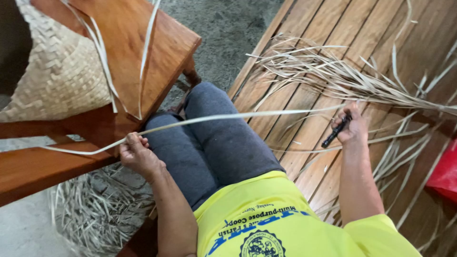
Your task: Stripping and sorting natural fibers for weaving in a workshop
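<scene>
Head view looks down on a seated person in a yellow shirt (pixel 281 214) and grey leggings (pixel 214 143), both arms stretched out to the sides. Left hand (pixel 138 154) sits at the left of the scene with its grip closed, fingers pinched around a long pale leaf strip (pixel 223 117), flat, narrow and ribbon-like, which runs in a taut shallow line across the knees to the right hand (pixel 350 126). That hand, further right over the slatted wooden bench (pixel 295 62), has its grip curled shut around a slim black tool (pixel 334 134), rod-shaped with a matte surface, its lower end poking out below the palm; the strip passes just at the fingers there, though whether it is also pinched cannot be told. Beyond the right hand a loose sheaf of dried leaf strips (pixel 342 76) fans over the reddish-brown slats, stiff, straw-coloured and pointed at the tips. At the far left a woven basket (pixel 57 71) of plaited tan strips, with a tight checker texture, rests on a smooth polished wooden table (pixel 157 43), and a few loose strips hang over its edge. Near left, on the concrete floor (pixel 24 228), lies a tangled heap of cut scraps (pixel 95 209). A red object (pixel 445 173) shows at the right edge
</scene>
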